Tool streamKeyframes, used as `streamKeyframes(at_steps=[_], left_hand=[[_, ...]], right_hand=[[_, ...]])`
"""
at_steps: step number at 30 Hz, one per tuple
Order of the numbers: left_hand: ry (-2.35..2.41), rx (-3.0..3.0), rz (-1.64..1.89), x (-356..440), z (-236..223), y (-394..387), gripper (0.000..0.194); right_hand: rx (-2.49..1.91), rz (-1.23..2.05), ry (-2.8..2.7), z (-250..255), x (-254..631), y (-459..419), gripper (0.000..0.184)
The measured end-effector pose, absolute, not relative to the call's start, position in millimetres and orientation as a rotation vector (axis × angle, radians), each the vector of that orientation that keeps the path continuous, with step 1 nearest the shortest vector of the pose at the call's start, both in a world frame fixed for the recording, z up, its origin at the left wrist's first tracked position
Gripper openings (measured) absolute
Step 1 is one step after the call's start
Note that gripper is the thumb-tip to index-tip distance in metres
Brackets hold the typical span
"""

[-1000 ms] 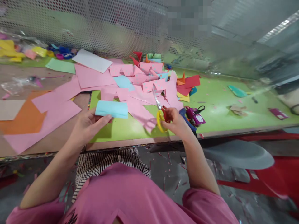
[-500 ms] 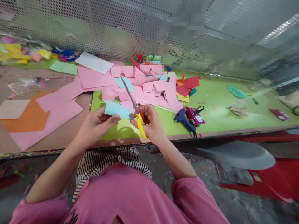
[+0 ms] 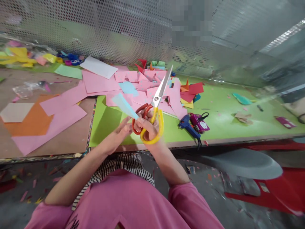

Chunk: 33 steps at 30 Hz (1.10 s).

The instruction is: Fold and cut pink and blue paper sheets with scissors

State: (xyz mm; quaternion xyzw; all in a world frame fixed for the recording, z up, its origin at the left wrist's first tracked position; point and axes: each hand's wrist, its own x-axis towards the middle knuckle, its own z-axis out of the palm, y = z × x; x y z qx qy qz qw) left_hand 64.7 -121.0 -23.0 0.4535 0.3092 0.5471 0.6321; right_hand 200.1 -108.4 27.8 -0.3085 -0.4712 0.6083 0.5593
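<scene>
My right hand (image 3: 150, 125) is closed around scissors (image 3: 157, 98) with one red and one yellow handle loop. Their blades lie together and point up and away to the right. Between the same hand's thumb and fingers is the end of a light blue paper strip (image 3: 125, 106), tilted up to the left. Just left of the handles, my left hand (image 3: 120, 133) has its fingers stretched out and holds nothing. Beyond both hands lies a heap of cut pink paper pieces (image 3: 144, 85), some of them folded, with a second light blue piece (image 3: 129, 88) among them.
A blue glue gun (image 3: 189, 126) and a purple packet (image 3: 200, 122) lie right of my hands on the green board (image 3: 228, 117). Pink and orange sheets (image 3: 30, 117) cover part of the table at left. A perforated metal panel (image 3: 107, 31) stands behind.
My left hand has let go of the light blue paper and moved right and down. The scissors have swung from pointing left to pointing right, and the paper now slants from my right hand.
</scene>
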Motion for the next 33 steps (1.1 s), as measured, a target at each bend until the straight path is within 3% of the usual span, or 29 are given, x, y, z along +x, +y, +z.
streamKeyframes(at_steps=[3,11,19,24,28,31,33], left_hand=[[0.578,0.824,1.284,80,-19,-119,0.081],[0.672,0.773,1.558,87,6,-113,0.075],[0.94,0.764,1.571,76,-5,-121,0.069],[0.939,0.846,1.541,77,-14,-127,0.067],[0.997,0.81,1.558,74,-24,-132,0.063],[1.019,1.066,1.27,41,-18,-147,0.052],[0.836,1.46,0.617,8,0,-158,0.035]], right_hand=[[-0.766,1.441,-1.009,28,195,-113,0.034],[-0.856,1.358,-0.957,17,189,-119,0.032],[-0.896,1.351,-1.194,16,208,-109,0.049],[-0.882,1.409,-1.267,28,208,-105,0.042],[-0.876,1.415,-1.258,29,205,-105,0.046],[-0.845,1.399,-1.302,31,208,-104,0.046],[-0.827,1.424,-1.329,32,212,-103,0.047]])
